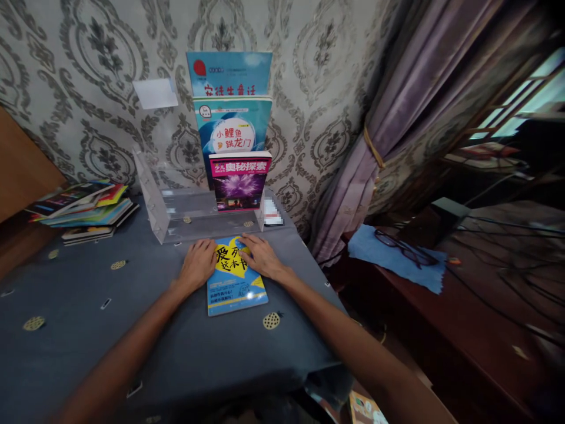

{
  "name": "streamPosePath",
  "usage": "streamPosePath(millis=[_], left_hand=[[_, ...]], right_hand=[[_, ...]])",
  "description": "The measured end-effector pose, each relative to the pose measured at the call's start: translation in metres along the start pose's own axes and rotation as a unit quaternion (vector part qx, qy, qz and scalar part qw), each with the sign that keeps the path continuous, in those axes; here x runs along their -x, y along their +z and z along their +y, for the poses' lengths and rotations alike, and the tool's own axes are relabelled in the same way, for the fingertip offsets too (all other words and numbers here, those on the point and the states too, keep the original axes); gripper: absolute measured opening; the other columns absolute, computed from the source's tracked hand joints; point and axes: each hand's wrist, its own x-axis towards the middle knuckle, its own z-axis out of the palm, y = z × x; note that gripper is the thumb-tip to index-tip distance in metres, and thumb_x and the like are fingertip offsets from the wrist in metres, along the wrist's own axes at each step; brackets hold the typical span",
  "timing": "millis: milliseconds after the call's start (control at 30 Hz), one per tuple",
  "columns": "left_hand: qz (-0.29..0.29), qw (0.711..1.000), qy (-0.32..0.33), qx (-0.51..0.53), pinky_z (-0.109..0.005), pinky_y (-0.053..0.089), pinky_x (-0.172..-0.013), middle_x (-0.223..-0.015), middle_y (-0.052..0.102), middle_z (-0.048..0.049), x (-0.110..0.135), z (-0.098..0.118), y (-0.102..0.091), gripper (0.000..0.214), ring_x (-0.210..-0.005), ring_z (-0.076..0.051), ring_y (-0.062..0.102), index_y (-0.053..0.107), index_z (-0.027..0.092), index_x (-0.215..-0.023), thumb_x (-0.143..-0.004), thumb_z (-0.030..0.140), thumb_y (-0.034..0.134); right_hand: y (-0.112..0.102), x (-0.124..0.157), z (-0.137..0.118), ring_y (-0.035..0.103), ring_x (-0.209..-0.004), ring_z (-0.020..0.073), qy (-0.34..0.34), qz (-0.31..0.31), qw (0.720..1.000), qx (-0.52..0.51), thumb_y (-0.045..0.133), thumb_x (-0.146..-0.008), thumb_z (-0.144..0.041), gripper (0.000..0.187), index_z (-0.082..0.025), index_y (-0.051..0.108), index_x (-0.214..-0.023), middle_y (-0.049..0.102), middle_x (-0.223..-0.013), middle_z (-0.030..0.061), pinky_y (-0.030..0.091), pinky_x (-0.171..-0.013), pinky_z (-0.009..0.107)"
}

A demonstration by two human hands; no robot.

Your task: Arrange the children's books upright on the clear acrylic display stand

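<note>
A blue book with a yellow heart on its cover (236, 282) lies flat on the grey tablecloth (132, 318), just in front of a clear acrylic stand (176, 206). My left hand (198, 264) rests on the book's upper left corner, fingers laid flat. My right hand (261, 254) lies on its upper right corner, fingers spread flat too. Three books stand in the stand's tiers: a pink-and-purple one (241, 181) in front, a teal one (233, 126) behind it, a blue one (229, 73) at the back.
A pile of books (83, 209) lies at the table's far left. Patterned wallpaper backs the stand. To the right hang purple curtains (397, 118), and glasses (404, 246) rest on a blue cloth (397, 256) on a dark wooden surface.
</note>
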Motion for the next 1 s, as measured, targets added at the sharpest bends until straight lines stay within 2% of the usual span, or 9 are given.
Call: streamPosePath(millis=[67, 167, 300, 500, 733, 1000], left_hand=[[-0.018, 0.999, 0.039, 0.025, -0.044, 0.048, -0.094, -0.115, 0.068, -0.0122, -0.012, 0.007, 0.002, 0.027, -0.109, -0.027, 0.059, 0.065, 0.017, -0.11, -0.095, 0.018, 0.043], [-0.038, 0.993, 0.085, 0.066, -0.04, 0.046, -0.099, -0.125, 0.066, -0.0103, -0.031, 0.02, 0.011, 0.033, -0.116, -0.024, 0.057, 0.062, 0.017, -0.121, -0.093, 0.014, 0.044], [-0.037, 0.993, 0.084, 0.069, -0.042, 0.045, -0.101, -0.13, 0.063, -0.0109, -0.048, 0.028, 0.022, 0.041, -0.117, -0.025, 0.057, 0.061, 0.018, -0.127, -0.091, 0.011, 0.042], [-0.035, 0.992, 0.088, 0.082, -0.041, 0.045, -0.099, -0.132, 0.063, -0.0083, -0.049, 0.024, 0.026, 0.041, -0.115, -0.023, 0.057, 0.061, 0.02, -0.127, -0.092, 0.012, 0.04], [-0.042, 0.992, 0.081, 0.09, -0.04, 0.044, -0.098, -0.134, 0.062, -0.0063, -0.049, 0.022, 0.028, 0.044, -0.116, -0.023, 0.055, 0.059, 0.023, -0.131, -0.093, 0.014, 0.039], [-0.039, 0.992, 0.078, 0.088, -0.041, 0.042, -0.1, -0.136, 0.061, -0.0061, -0.049, 0.021, 0.032, 0.044, -0.117, -0.024, 0.055, 0.058, 0.022, -0.135, -0.095, 0.016, 0.039]], right_hand=[[0.001, 0.0, -0.001, 0.048, -0.136, 0.0258, -0.001, 0.009, 1.0, -0.003, 0.053, -0.097, -0.028, 0.047, -0.017, 0.05, -0.142, 0.053, -0.146, 0.0143, 0.036, -0.114, 0.046], [0.003, 0.001, -0.001, 0.049, -0.134, 0.0258, 0.002, 0.024, 1.0, -0.011, 0.054, -0.095, -0.025, 0.053, -0.014, 0.043, -0.146, 0.053, -0.145, 0.0154, 0.035, -0.114, 0.045], [0.005, 0.004, -0.001, 0.05, -0.133, 0.0244, -0.002, 0.041, 0.999, -0.029, 0.052, -0.095, -0.023, 0.057, -0.015, 0.038, -0.149, 0.054, -0.145, 0.0153, 0.036, -0.114, 0.045], [0.005, 0.005, 0.0, 0.052, -0.132, 0.0228, -0.001, 0.052, 0.997, -0.051, 0.047, -0.094, -0.016, 0.052, -0.015, 0.042, -0.146, 0.056, -0.143, 0.0133, 0.036, -0.114, 0.042], [0.006, 0.013, 0.003, 0.062, -0.12, 0.0208, 0.026, 0.064, 0.993, -0.1, 0.044, -0.095, -0.013, 0.041, -0.019, 0.051, -0.135, 0.067, -0.129, 0.0094, 0.047, -0.104, 0.036], [0.002, 0.025, 0.006, 0.065, -0.117, 0.0206, 0.029, 0.064, 0.988, -0.134, 0.044, -0.094, -0.013, 0.04, -0.02, 0.058, -0.131, 0.069, -0.128, 0.0069, 0.049, -0.104, 0.038]])
